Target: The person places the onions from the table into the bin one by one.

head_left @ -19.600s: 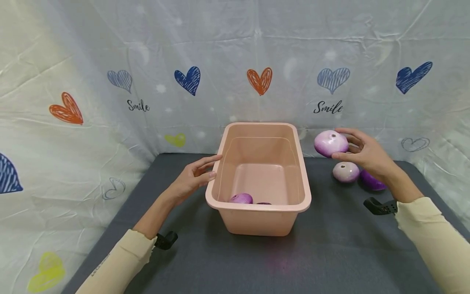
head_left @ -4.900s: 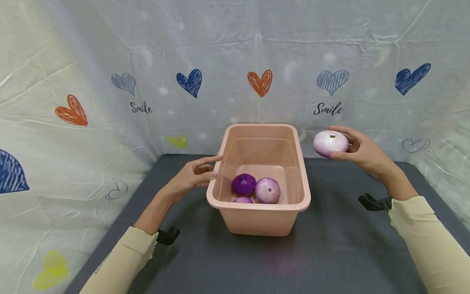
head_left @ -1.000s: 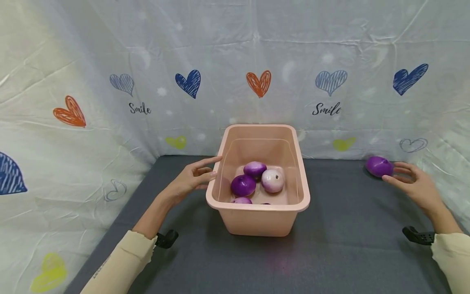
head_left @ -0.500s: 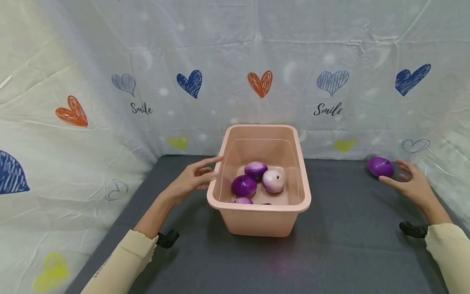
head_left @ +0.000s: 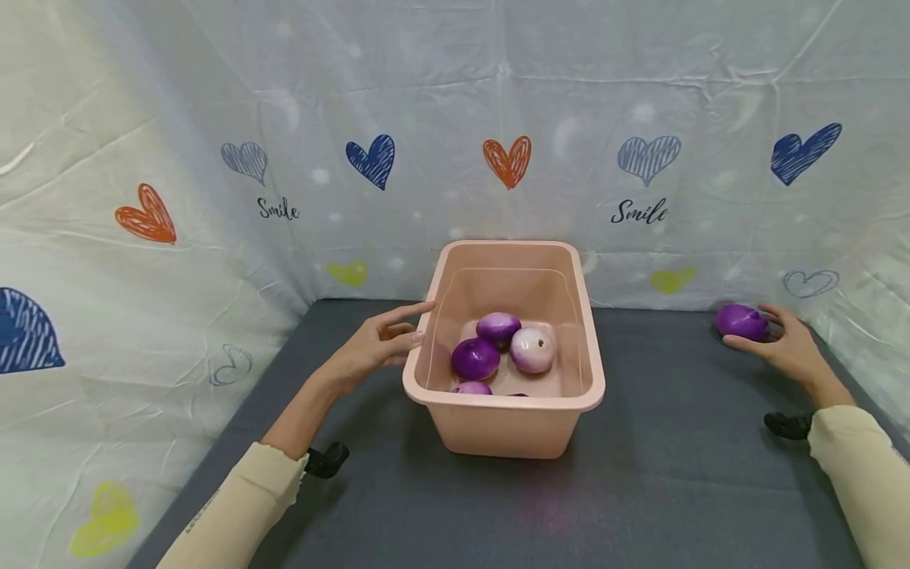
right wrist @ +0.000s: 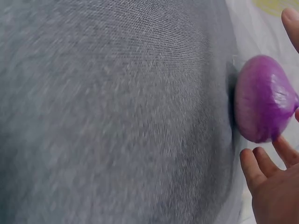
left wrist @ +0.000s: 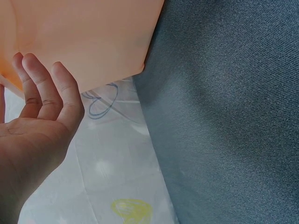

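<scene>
My left hand (head_left: 371,346) rests its fingertips on the left rim of a peach plastic bin (head_left: 512,427); in the left wrist view its fingers (left wrist: 41,86) lie by the bin's outer wall. Far right on the table, my right hand (head_left: 787,348) stands around a purple onion (head_left: 739,322), thumb on the near side. The right wrist view shows the onion (right wrist: 264,100) between spread thumb and fingers, the thumb apart from it and a finger at its edge. Inside the bin lie a pale onion (head_left: 532,350), a dark purple onion (head_left: 475,359) and several others, some partly hidden by the front rim.
A dark grey cloth (head_left: 654,474) covers the table. Behind it hangs a pale curtain (head_left: 426,87) printed with hearts, close to the bin's back and to the purple onion. A pink stain (head_left: 547,506) marks the cloth in front of the bin.
Earlier, onions from the right side were carried into the bin. In the last second my right hand has shifted left and closer around the remaining purple onion, which stays put. The left hand has kept its place.
</scene>
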A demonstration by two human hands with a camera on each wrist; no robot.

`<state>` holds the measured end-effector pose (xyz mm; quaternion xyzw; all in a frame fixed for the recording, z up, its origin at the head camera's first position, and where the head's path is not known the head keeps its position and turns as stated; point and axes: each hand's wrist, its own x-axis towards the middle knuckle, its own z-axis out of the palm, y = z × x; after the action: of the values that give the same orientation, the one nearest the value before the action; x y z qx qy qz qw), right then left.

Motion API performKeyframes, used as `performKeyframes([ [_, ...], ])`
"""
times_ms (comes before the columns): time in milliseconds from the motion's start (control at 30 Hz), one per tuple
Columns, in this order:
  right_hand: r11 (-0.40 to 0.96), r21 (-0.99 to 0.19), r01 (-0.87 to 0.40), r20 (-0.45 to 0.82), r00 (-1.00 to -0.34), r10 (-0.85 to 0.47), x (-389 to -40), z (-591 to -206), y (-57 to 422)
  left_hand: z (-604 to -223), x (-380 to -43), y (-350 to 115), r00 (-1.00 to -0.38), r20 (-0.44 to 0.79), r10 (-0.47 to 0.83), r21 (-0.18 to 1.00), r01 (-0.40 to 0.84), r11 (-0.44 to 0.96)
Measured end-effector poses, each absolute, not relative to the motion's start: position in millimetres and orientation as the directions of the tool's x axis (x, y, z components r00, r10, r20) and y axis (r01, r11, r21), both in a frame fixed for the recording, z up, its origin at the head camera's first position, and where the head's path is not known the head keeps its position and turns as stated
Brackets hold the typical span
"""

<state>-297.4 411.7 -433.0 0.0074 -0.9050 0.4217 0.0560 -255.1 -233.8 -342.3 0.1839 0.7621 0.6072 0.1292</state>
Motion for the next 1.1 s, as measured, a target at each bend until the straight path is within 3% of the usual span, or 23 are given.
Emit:
performKeyframes([
  [600, 0.665, -0.744, -0.072, 0.160, -0.984, 0.073, -304.8, -436.3, 408.2, -342.8, -255.2, -234.7, -0.898, 0.032, 0.439, 0.973, 0.129, 0.192],
  [1100, 0.622, -0.774, -0.122, 0.184, -0.982, 0.036, -278.3, -429.1, 405.7, -343.1, -255.9, -234.0, -0.891, 0.043, 0.453, 0.973, 0.140, 0.182],
])
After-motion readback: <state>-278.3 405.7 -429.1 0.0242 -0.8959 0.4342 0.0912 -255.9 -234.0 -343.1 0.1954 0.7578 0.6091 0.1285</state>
